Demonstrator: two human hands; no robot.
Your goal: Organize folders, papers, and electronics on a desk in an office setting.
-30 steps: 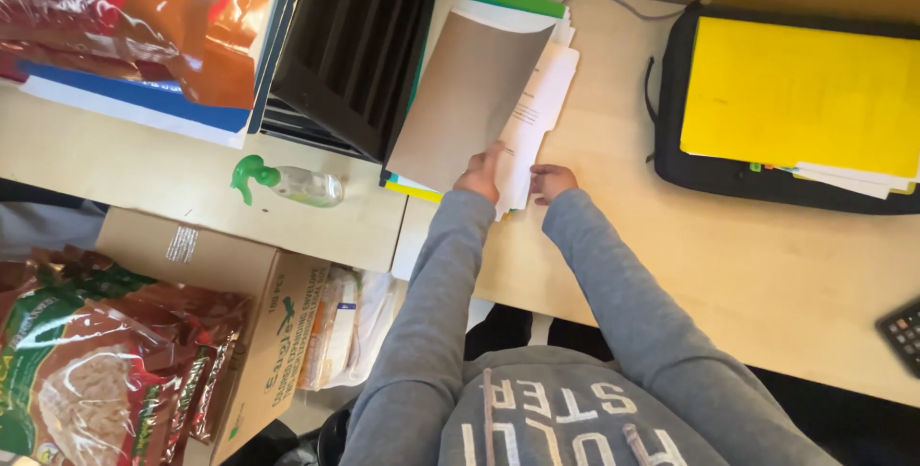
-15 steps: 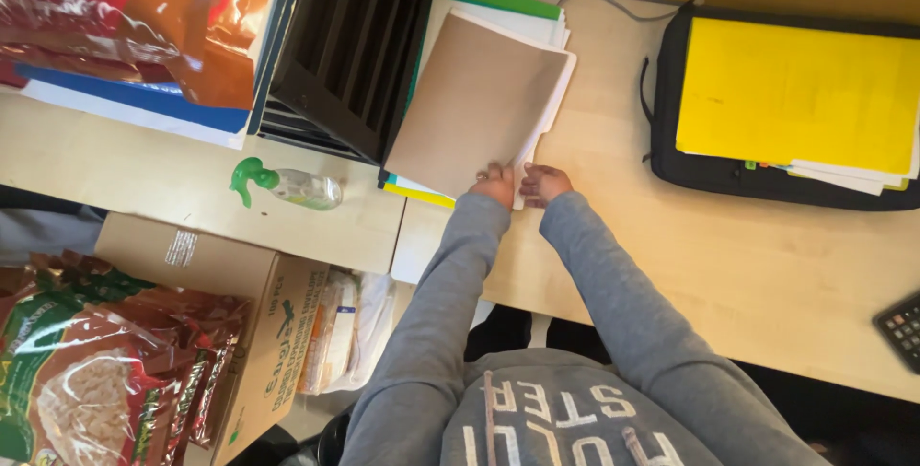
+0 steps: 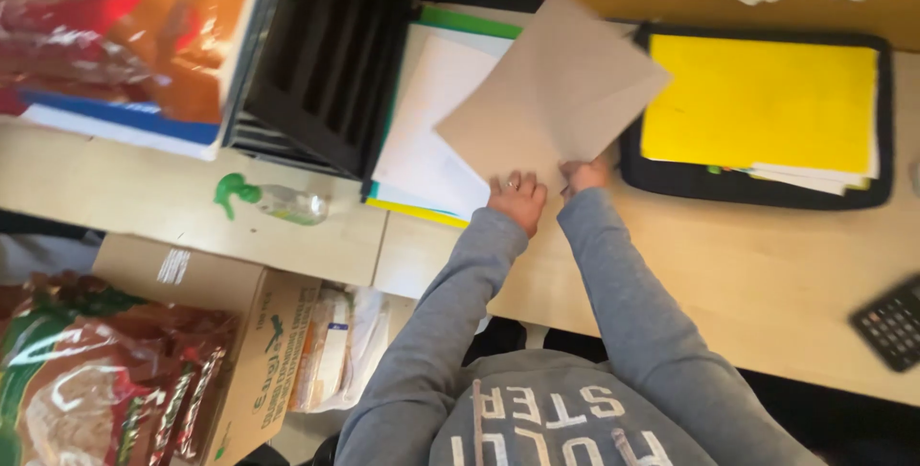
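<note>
A tan folder (image 3: 556,92) is tilted above the paper stack (image 3: 426,135), gripped at its near edge by the right hand (image 3: 586,174). The left hand (image 3: 517,199) lies flat on the stack. Left stands a brown box (image 3: 206,332) with a white label, beside red snack bags (image 3: 86,380).

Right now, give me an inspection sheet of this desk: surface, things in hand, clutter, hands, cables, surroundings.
Surface: light wooden desk, bare in front of the sleeves.
Things in hand: brown sheet, lifted and tilted over the paper stack.
Clutter: black file rack, green-capped spray bottle, black case holding a yellow pad, calculator.
Hands: left hand at the sheet's lower edge; right hand has a grip on it.
Cables: nothing seen.
Surroundings: cardboard box, snack bags.
</note>
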